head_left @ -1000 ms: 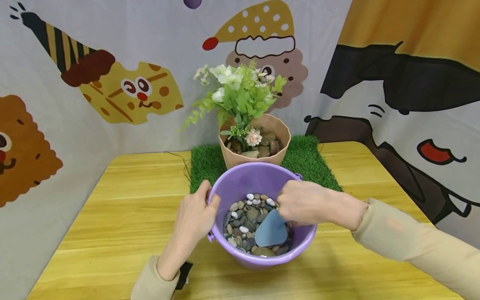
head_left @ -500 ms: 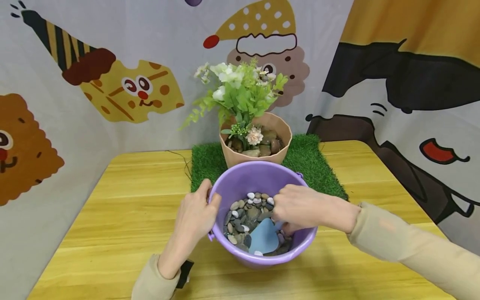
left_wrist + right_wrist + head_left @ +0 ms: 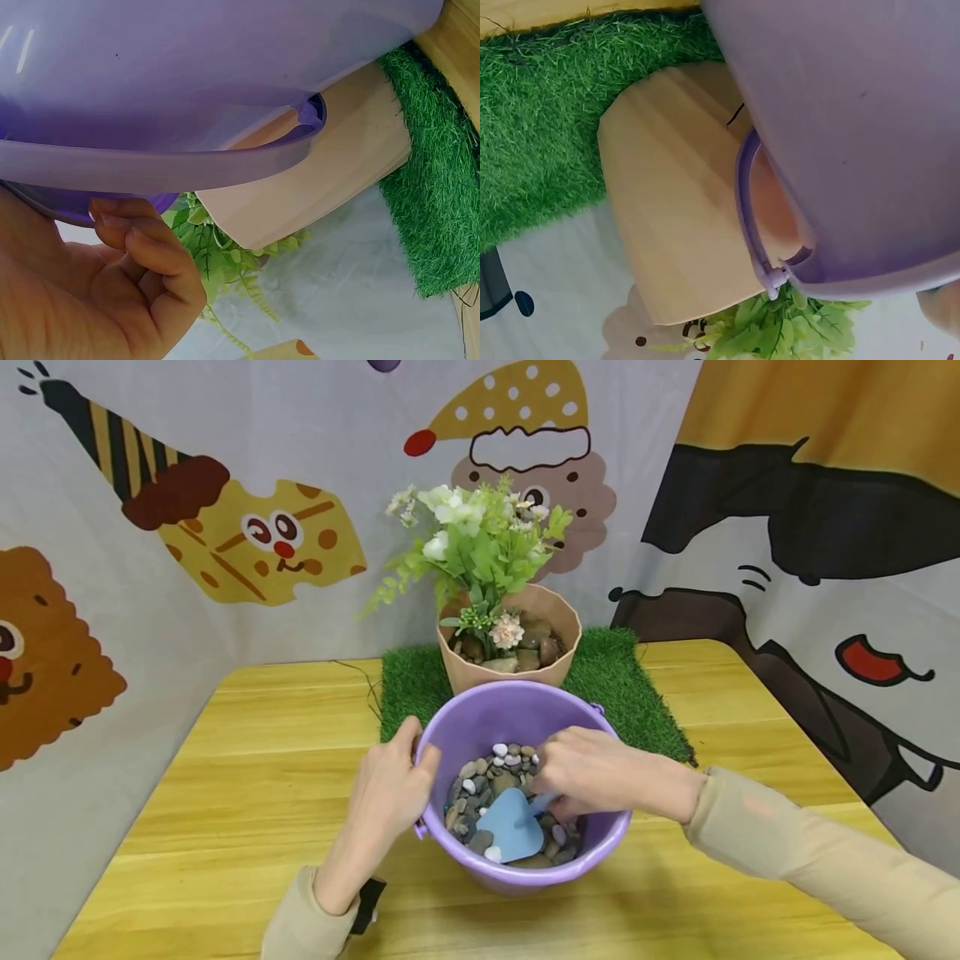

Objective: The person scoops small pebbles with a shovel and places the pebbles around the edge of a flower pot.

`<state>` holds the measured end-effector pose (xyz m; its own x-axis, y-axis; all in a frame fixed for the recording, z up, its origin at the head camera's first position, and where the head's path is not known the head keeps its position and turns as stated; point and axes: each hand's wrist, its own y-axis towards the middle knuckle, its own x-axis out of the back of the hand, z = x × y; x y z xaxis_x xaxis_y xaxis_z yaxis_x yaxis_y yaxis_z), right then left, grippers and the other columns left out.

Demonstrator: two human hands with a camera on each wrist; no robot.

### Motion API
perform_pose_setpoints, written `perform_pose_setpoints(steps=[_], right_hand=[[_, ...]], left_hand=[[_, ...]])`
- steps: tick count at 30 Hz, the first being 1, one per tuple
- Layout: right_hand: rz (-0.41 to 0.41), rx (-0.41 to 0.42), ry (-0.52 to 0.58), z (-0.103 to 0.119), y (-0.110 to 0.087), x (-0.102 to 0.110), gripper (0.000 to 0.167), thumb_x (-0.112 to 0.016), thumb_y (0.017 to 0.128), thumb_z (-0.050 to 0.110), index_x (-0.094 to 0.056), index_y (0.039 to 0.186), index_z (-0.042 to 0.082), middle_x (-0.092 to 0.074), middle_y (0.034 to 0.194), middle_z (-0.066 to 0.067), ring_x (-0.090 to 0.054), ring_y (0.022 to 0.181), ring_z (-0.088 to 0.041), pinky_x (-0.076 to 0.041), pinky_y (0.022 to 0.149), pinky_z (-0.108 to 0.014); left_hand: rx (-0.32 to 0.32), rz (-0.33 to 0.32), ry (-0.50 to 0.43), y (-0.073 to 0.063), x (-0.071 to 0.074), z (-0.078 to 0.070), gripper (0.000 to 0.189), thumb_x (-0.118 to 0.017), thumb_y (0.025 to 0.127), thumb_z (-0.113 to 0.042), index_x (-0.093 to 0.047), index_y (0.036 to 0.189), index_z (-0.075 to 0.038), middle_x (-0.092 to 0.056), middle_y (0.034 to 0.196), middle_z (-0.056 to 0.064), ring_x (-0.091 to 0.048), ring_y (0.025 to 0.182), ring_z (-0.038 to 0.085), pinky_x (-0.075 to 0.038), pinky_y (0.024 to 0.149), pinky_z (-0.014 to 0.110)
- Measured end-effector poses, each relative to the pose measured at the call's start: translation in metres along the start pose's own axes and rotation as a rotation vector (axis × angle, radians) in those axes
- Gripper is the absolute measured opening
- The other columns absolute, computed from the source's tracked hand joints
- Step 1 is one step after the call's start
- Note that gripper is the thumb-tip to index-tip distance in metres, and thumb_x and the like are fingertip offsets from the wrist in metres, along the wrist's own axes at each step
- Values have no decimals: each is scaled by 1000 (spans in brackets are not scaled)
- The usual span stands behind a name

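Note:
A purple bucket (image 3: 487, 720) stands on the table with grey, brown and white pebbles (image 3: 476, 769) in its bottom. My left hand (image 3: 392, 789) grips the rim on the left side; its curled fingers show under the rim in the left wrist view. Inside the bucket, my right hand (image 3: 588, 772) holds a small blue toy shovel (image 3: 513, 831) by its handle. The shovel's blade lies among the pebbles, pointing left. Most of the handle is hidden by the hand. From the right wrist, the bucket's outer wall (image 3: 855, 135) blocks the shovel from sight.
Behind the bucket, a peach flowerpot (image 3: 510, 673) with stones and flowers (image 3: 487, 543) stands on a green turf mat (image 3: 622, 685). The bucket's handle (image 3: 742, 195) hangs on its far side, close to the pot. A cartoon-printed cloth (image 3: 300, 410) hangs behind the wooden table (image 3: 247, 793).
My right hand has moved left inside the bucket, and the shovel's blade has slid left through the pebbles. The left hand stays at the rim.

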<state>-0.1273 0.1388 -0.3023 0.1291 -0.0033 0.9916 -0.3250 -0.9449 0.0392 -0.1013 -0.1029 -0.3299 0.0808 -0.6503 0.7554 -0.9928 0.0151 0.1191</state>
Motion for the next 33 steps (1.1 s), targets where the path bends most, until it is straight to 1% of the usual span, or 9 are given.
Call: perform_pose_setpoints(steps=[3,8,12,14,17,22,27,30,33], right_hand=[[-41,26,23,-2,-1,0,10,-77,66,21,-69,72,22,-57,59,11,-43,52,-1,-39,51,-16],[-152,56,76,-8,-1,-1,14,-74,64,13,-64,69,23,-51,57,12,-36,53,-1,-30,51,-14],[-181,54,86,-12,0,-3,16,-75,65,14,-61,66,22,-50,57,11,-34,55,-2,-27,51,-12],[-181,50,96,-14,0,-2,17,-76,66,15,-60,66,21,-52,58,11,-35,56,-1,-28,52,-11],[-181,41,123,-17,-1,0,15,-77,67,16,-63,69,22,-56,61,12,-39,58,0,-32,54,-11],[-187,35,190,-23,-3,5,12,-77,70,16,-71,79,20,-65,68,12,-45,61,1,-38,56,-10],[-213,4,266,-27,-8,12,17,-77,73,15,-74,89,16,-70,77,8,-53,65,2,-44,58,-9],[-234,-5,285,-30,-10,16,19,-77,73,13,-75,91,14,-71,79,6,-58,67,1,-47,60,-11],[-253,-3,276,-32,-13,20,18,-76,72,11,-74,90,14,-71,79,7,-59,69,0,-48,61,-12]], left_hand=[[-4,4,4,0,0,0,8,-48,90,-20,-50,86,-13,-53,62,6,-51,52,17,-38,45,27],[1,9,5,-1,1,0,9,-48,90,-20,-50,87,-13,-52,62,6,-49,50,17,-37,44,27],[6,17,-6,-1,2,0,9,-47,90,-20,-49,87,-12,-52,62,6,-48,48,17,-38,42,27],[6,20,-8,-1,2,0,9,-47,90,-20,-49,87,-12,-52,62,6,-48,48,16,-38,42,27],[8,22,-9,-1,2,-1,9,-47,90,-21,-48,86,-13,-51,62,6,-48,48,16,-39,42,27],[3,13,-17,-1,1,-1,9,-47,90,-20,-48,85,-12,-52,62,6,-48,48,16,-38,41,27],[-8,0,2,-1,1,0,9,-48,89,-20,-48,84,-13,-49,59,4,-45,48,16,-35,44,27],[-6,5,-4,-1,1,0,9,-49,89,-21,-48,84,-13,-49,59,4,-45,47,16,-36,43,27],[-1,9,-14,-1,1,0,9,-49,89,-20,-49,84,-13,-50,60,4,-46,46,16,-37,42,27]])
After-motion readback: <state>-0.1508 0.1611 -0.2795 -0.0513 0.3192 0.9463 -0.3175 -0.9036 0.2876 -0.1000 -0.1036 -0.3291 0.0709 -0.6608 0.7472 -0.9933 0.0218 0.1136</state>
